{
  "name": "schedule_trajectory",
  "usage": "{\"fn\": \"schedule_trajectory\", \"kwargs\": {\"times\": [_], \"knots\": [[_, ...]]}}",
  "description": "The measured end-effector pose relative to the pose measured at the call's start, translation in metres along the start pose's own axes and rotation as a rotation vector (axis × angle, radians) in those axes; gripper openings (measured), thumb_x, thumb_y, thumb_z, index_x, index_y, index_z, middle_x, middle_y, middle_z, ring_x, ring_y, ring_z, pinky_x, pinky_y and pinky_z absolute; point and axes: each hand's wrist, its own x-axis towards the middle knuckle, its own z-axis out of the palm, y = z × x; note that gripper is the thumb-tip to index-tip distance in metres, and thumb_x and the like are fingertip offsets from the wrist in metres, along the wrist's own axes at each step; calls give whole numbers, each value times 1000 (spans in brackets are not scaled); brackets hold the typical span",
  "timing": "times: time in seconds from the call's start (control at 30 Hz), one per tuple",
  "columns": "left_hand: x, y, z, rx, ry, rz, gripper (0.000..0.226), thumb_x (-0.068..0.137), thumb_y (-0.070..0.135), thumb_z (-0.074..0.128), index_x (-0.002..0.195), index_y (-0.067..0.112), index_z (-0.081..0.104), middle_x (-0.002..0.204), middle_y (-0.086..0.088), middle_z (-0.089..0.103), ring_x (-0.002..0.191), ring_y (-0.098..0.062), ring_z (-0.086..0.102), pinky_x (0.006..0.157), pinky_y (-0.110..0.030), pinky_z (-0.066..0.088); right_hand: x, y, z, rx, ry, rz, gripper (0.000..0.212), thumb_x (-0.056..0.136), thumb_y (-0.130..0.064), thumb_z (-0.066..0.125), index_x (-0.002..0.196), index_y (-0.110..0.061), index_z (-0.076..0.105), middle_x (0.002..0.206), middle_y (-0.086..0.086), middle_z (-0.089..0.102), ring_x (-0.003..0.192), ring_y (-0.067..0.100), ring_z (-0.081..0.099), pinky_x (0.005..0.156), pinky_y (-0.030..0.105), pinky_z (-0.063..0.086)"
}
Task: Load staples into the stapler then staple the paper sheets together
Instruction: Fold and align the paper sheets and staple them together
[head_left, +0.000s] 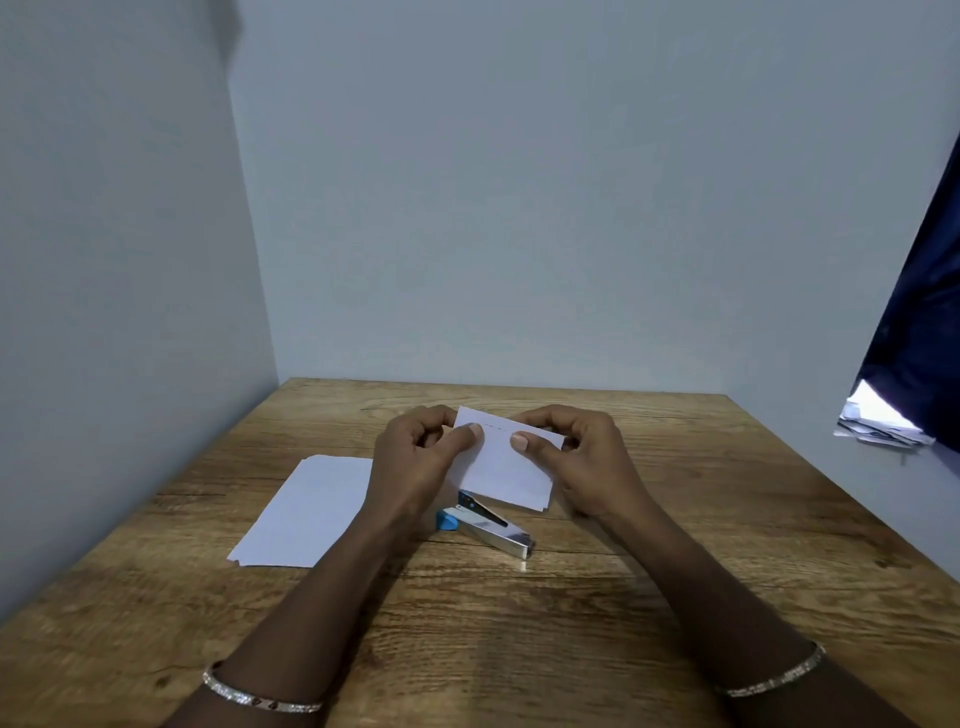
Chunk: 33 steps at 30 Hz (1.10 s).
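Observation:
Both hands hold up a small stack of white paper sheets (511, 470) above the middle of the wooden table (675, 519). My left hand (415, 457) pinches its left edge and my right hand (582, 457) pinches its right edge, thumbs on the near face. A faint line of staples runs along the top of the sheets between the thumbs. A silver stapler with blue ends (485, 525) lies on the table just below the sheets, untouched.
A larger pile of white paper (301, 509) lies flat on the table to the left of my left arm. Walls close the table at the back and left. A dark curtain (919, 312) hangs at the right with papers beneath.

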Motion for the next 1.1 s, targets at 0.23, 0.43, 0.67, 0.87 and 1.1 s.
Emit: {"fn": "schedule_trajectory", "kwargs": {"times": [0.23, 0.43, 0.67, 0.87, 1.1], "knots": [[1, 0, 2, -93, -57, -102, 16, 88, 32, 77, 84, 18, 74, 97, -16, 70, 93, -34, 68, 66, -38, 55, 0, 2, -2, 112, -20, 44, 16, 80, -34, 82, 94, -28, 77, 95, 1, 78, 89, 32, 74, 62, 42, 57], [2, -1, 3, -120, -84, -124, 22, 99, 22, 63, 84, 18, 78, 87, -3, 77, 88, -29, 72, 74, -39, 61, 1, 4, -1, 268, 0, 107, 21, 95, -8, 69, 102, -25, 80, 100, 12, 79, 99, 39, 72, 71, 43, 59], [2, 0, 3, -186, -98, -193, 22, 102, 18, 58, 110, 7, 74, 107, -18, 77, 101, -36, 73, 82, -46, 63, 3, 6, 0, 272, 10, 103, 23, 95, -8, 69, 103, -27, 80, 103, 12, 79, 100, 36, 73, 72, 48, 60], [1, -4, 2, -100, -95, -130, 13, 81, 36, 82, 88, 25, 80, 85, 0, 80, 80, -19, 77, 61, -32, 61, 1, 9, 1, 220, -12, 82, 16, 91, -21, 72, 103, -30, 79, 102, 8, 77, 97, 33, 73, 70, 50, 61], [2, -7, 1, -1, -89, -99, 21, 79, 43, 83, 87, 24, 80, 84, 2, 80, 76, -15, 76, 68, -38, 61, -1, 10, 4, 198, -64, 47, 30, 75, -41, 84, 102, -29, 78, 99, 6, 79, 95, 31, 76, 76, 64, 61]]}}
